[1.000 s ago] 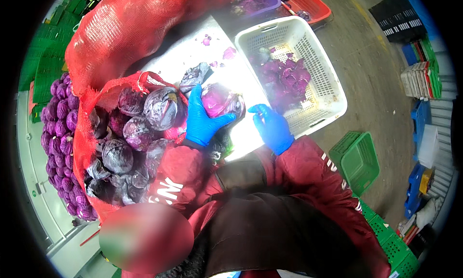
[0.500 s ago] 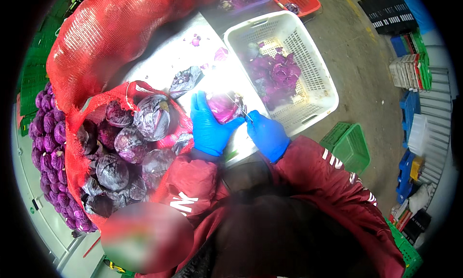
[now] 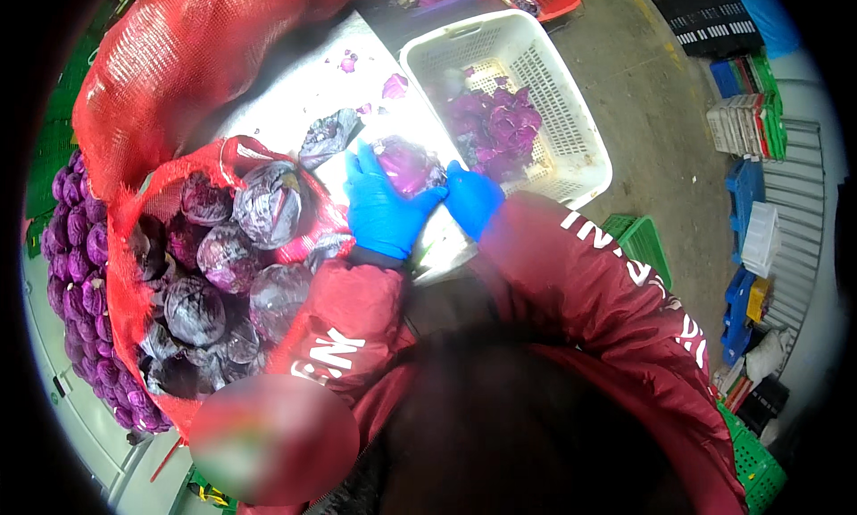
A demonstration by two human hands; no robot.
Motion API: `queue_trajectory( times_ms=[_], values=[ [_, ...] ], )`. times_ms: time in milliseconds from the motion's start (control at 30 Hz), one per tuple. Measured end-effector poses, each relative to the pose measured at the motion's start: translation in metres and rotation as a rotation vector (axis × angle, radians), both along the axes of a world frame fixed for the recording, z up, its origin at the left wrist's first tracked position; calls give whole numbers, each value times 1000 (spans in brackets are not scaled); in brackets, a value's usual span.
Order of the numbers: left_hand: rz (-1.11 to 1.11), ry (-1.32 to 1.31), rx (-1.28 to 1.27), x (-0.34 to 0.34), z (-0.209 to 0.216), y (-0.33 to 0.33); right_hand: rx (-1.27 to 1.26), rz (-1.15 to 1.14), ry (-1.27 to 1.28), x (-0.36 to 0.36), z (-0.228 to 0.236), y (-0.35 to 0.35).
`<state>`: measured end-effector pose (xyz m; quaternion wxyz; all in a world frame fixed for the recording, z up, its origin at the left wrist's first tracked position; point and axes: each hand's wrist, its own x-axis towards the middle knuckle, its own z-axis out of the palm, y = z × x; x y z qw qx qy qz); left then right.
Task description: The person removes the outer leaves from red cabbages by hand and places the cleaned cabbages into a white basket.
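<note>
On the bright white table (image 3: pixel 357 46), a purple-red cabbage (image 3: pixel 403 162) lies between my two blue-gloved hands. My left hand (image 3: pixel 384 210) holds it from the left and near side, fingers stretched along it and thumb reaching across below. My right hand (image 3: pixel 473 198) is closed at the cabbage's right, near its cut end; the knife in it is mostly hidden now. A dark loose outer leaf (image 3: pixel 328 138) lies just beyond my left fingertips. Small purple leaf scraps (image 3: pixel 395 87) are scattered farther back.
An open red mesh sack (image 3: pixel 125 292) of dark cabbages (image 3: pixel 195 311) stands at left, with a full red sack (image 3: pixel 170 78) behind. Stacked purple cabbages (image 3: pixel 80 274) line the far left. A white basket (image 3: pixel 571 113) of trimmed leaves adjoins the table; a green crate (image 3: pixel 644 247) is at right.
My right hand has turned and moved slightly up against the cabbage's right side, and the thin blade has dropped from sight. My left hand keeps its hold. The whole view has shifted slightly.
</note>
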<state>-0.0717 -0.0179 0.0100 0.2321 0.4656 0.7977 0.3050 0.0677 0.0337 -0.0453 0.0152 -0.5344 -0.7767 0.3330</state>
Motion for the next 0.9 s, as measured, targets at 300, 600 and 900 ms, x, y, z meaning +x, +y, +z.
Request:
queue_trajectory(
  times_ms=[300,600,900],
  values=[
    [-105,57,-51,26,13,-24,23,180,-126,29,3,-19],
    [-26,163,121,26,-11,-45,-45,140,20,27,-30,-7],
    [113,-440,169,39,-8,-13,222,98,448,68,-2,14]
  ],
)
